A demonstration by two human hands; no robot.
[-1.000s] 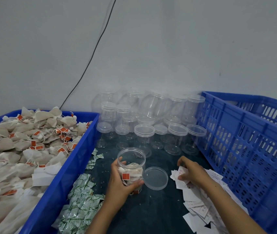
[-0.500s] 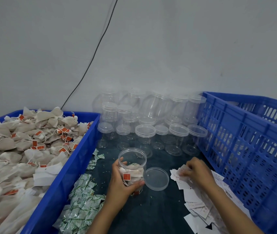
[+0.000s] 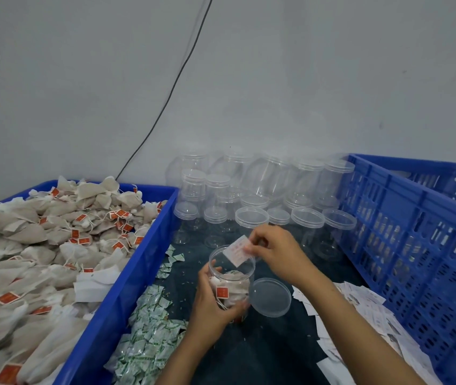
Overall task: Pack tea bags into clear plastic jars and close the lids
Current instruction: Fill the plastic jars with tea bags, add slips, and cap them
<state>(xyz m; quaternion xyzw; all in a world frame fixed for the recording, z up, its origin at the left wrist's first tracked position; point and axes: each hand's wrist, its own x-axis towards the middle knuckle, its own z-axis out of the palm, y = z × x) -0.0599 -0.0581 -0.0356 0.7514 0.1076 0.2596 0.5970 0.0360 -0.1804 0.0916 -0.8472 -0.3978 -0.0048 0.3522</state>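
Note:
A clear plastic jar (image 3: 232,276) stands open on the dark mat, partly filled with tea bags that carry orange tags. My left hand (image 3: 210,304) grips the jar around its lower side. Over the jar's mouth my right hand (image 3: 274,251) pinches a small white paper slip (image 3: 238,250) with reddish print. The jar's round clear lid (image 3: 270,297) lies flat on the mat just right of the jar. A blue crate (image 3: 126,290) on the left is heaped with beige tea bags (image 3: 40,245).
Several empty clear jars (image 3: 252,218) with lids are stacked against the wall behind. A pile of small green-and-white sachets (image 3: 149,332) lies beside the left crate. Loose white paper slips (image 3: 360,323) are spread at the right, next to a slatted blue crate (image 3: 416,245).
My right hand has lifted one paper slip from the pile at the right and carried it left and up over the jar's mouth. The left hand and jar stayed put.

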